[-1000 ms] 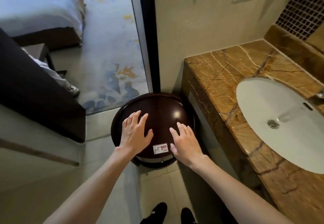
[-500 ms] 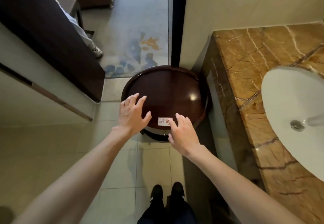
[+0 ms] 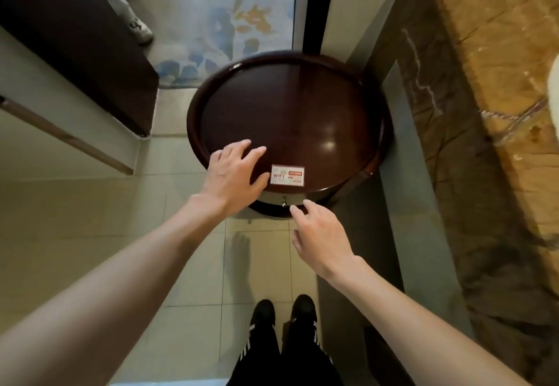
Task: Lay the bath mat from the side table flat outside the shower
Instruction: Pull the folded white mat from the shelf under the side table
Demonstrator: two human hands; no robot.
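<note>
Dark brown polished wood forms the round table (image 3: 302,107), which stands on the pale tiled floor (image 3: 75,219) just beside the brown marble counter (image 3: 499,68) and in front of the doorway. Its top has a raised rim. A white WIFI card (image 3: 287,175) lies flat on the top at the near edge. Just below that edge a small metal knob (image 3: 283,202) sticks out of the table's front.

The left hand (image 3: 234,178) is palm down over the near left part of the top, fingers straight and spread, thumb towards the card. It grips nothing, and whether it touches the wood I cannot tell. The right hand (image 3: 320,237) is lower, in front of the table and off the top, fingers loosely stretched with the tips near the knob but apart from it. It too holds nothing.

The mat does not show in this view, so where it lies I cannot tell.

Two black shoes (image 3: 282,313) stand on the tiles near the bottom edge. Beyond the doorway lies a carpet (image 3: 230,22) patterned in blue and orange, with a white shoe (image 3: 140,28) at its left side by a dark panel (image 3: 69,31). A sliver of white sink (image 3: 555,83) shows at the right edge.
</note>
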